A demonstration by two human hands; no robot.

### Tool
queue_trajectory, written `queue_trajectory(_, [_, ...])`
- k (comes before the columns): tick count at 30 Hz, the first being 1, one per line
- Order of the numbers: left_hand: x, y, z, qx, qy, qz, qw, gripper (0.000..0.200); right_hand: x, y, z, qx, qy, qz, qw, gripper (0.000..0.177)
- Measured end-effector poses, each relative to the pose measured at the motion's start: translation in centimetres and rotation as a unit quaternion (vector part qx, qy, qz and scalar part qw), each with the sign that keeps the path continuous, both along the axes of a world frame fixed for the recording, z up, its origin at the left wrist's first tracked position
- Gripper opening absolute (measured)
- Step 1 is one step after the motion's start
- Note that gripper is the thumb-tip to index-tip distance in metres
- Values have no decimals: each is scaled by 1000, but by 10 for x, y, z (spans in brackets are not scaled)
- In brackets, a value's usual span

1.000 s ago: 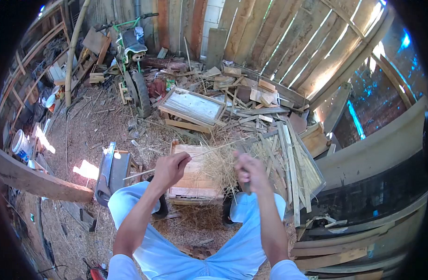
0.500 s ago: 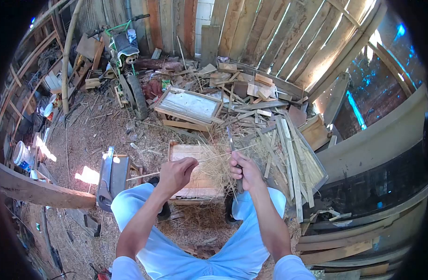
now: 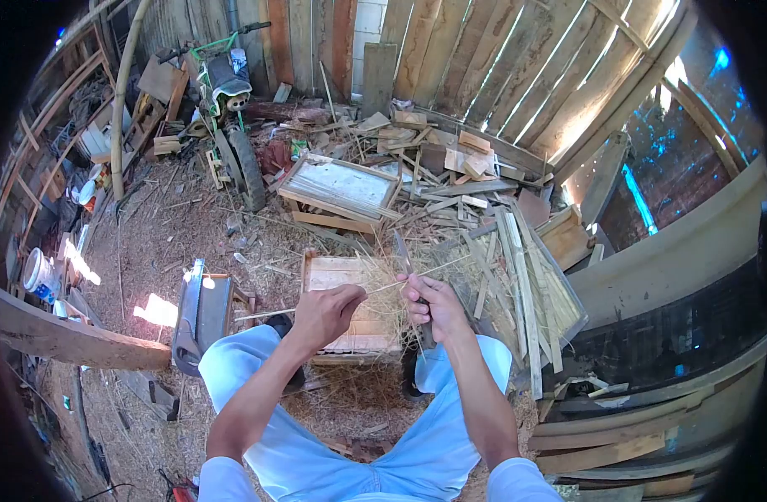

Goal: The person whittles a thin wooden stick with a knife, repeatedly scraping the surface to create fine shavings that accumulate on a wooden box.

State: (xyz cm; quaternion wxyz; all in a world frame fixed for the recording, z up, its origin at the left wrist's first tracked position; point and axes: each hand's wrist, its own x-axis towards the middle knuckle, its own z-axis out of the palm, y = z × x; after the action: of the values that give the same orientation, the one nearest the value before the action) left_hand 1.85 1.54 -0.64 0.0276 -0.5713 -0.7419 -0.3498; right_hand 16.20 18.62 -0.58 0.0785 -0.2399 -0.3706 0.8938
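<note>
Left hand (image 3: 326, 316): closed in a pinch, fingers folded palm-down over a thin pale strip (image 3: 385, 288).
Right hand (image 3: 431, 304): closed round the dark handle of a knife (image 3: 402, 249), thumb raised close by the strip.
Plank wall (image 3: 484, 63): behind everything, upright boards with daylight showing through some gaps.
Motorbike (image 3: 226, 84): green-framed, ahead of you to the left.
Slats (image 3: 517, 284): long, pale and wooden, lying together at your right.
Tabletop (image 3: 329, 272): low and wooden, in front of you between your knees (image 3: 241, 356).
Shavings (image 3: 379, 322): a loose, straw-coloured tangle over the tabletop's right side.
Strip: above the tabletop, slanting from lower left to upper right, through your left hand and past your right thumb.
Knife: blade pointing forward, away from you, crossing the strip's line; whether its edge touches is too small to tell.
Handling: a firm left pinch well clear of the edge, a shallow blade angle and light, even pressure should suit so thin a strip; a steep edge could bite in or snap it.
Arms (image 3: 262, 381): elbows bent, forearms reaching over your thighs and converging; left wrist curled inward, right fist thumb-up.
</note>
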Motion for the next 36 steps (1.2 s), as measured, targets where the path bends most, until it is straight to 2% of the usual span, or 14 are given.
queue_trajectory(5, [0,-2,3,-23,-15,6,1000,11,2,5,3,31,-28,-10,999,32])
queue_trajectory(18, [-4,-11,5,-31,-72,7,997,12,19,33,-5,33,0,-28,999,28])
queue_trajectory(20, [-5,-14,6,-34,-81,9,996,12,25,45,-5,31,-4,-73,997,28])
queue_trajectory(23, [-3,-14,9,-43,-82,2,996,12,27,46,-3,65,-17,-84,994,27])
queue_trajectory(27, [-8,-17,5,-36,-83,-1,996,11,33,59,-7,49,2,-96,994,27])
queue_trajectory(29, [-19,-28,5,-36,-78,1,996,10,45,81,-7,96,-67,-231,966,28])
queue_trajectory(30, [-29,-39,6,-34,-98,40,994,10,60,98,-9,98,-66,-231,966,28])
queue_trajectory(32, [-40,-49,7,-17,-119,95,988,8,80,122,-17,119,6,-302,946,29])
queue_trajectory(33, [-43,-46,5,-12,-115,97,989,8,70,116,-13,121,12,-300,946,29])
queue_trajectory(35, [-38,-34,-2,12,-56,75,996,9,52,79,-1,169,-64,-249,952,31])
queue_trajectory(36, [-35,-27,-2,20,-32,76,996,9,42,64,6,169,-32,-218,961,31])
